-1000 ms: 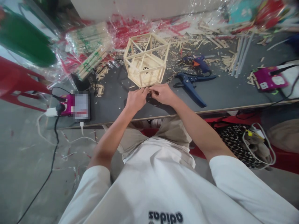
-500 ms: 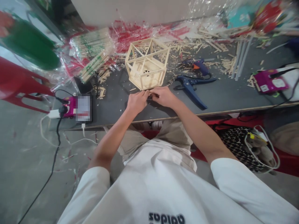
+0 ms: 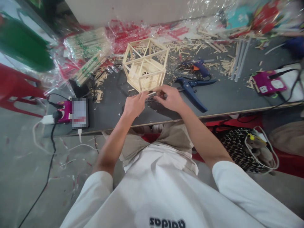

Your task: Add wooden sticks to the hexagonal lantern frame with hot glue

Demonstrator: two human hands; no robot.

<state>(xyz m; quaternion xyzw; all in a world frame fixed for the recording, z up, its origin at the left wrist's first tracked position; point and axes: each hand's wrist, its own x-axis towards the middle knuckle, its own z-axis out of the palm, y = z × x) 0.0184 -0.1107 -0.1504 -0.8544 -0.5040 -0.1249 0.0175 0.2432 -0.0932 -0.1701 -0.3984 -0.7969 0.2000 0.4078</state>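
Close in: my left hand (image 3: 133, 106) and right hand (image 3: 170, 98) meet over the near part of the table, fingers drawn narrow, both pinching a thin wooden stick (image 3: 151, 93) held level between them. Left fingertips take its left end, right fingertips its right end. The grip points are small and soft in focus; I cannot tell how far the stick runs inside my right fist.

Hidden or cut off: my palms face down. A blurred patch covers the flat thing beside the pink device (image 3: 63, 111) at the left table edge. The far clutter under clear plastic is smeared.

Surface: dark grey table (image 3: 228, 95), littered with wood offcuts toward the back. Blue cutter (image 3: 193, 91) just right of my right hand; blue glue gun (image 3: 199, 67) behind it. Wrapped stick bundles (image 3: 88, 47) back left. Red stool (image 3: 16, 90) on the left, patterned bag (image 3: 237, 144) on the floor at right.

The stick sits just in front of the hexagonal stick frame (image 3: 144, 68), near its front bottom edge; whether they touch, I cannot tell.
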